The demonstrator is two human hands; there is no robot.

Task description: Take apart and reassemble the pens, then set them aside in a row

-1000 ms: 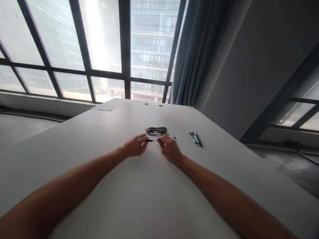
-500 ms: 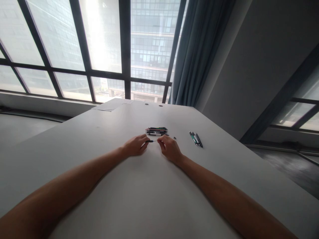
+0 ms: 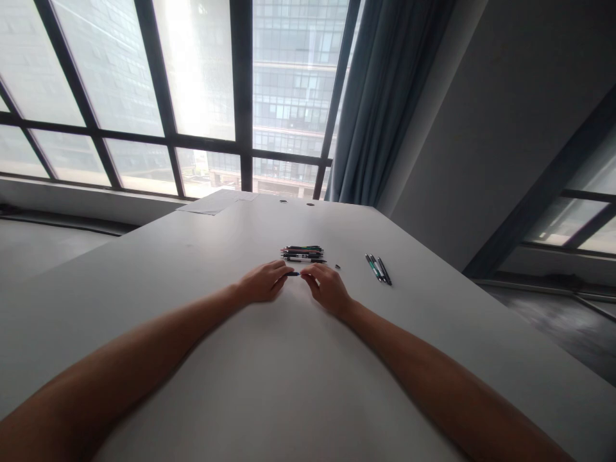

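- Your right hand (image 3: 328,290) has slid toward your left hand (image 3: 260,282). The gap seen a moment ago is nearly gone, so the pen's parts look pushed together.
- Both hands rest low on the worktop (image 3: 289,385), forearms stretched forward, fingertips pinching the dark pen (image 3: 292,274) just in front of the pen pile (image 3: 303,254).
- Three loose pens (image 3: 378,269) lie off to the right.
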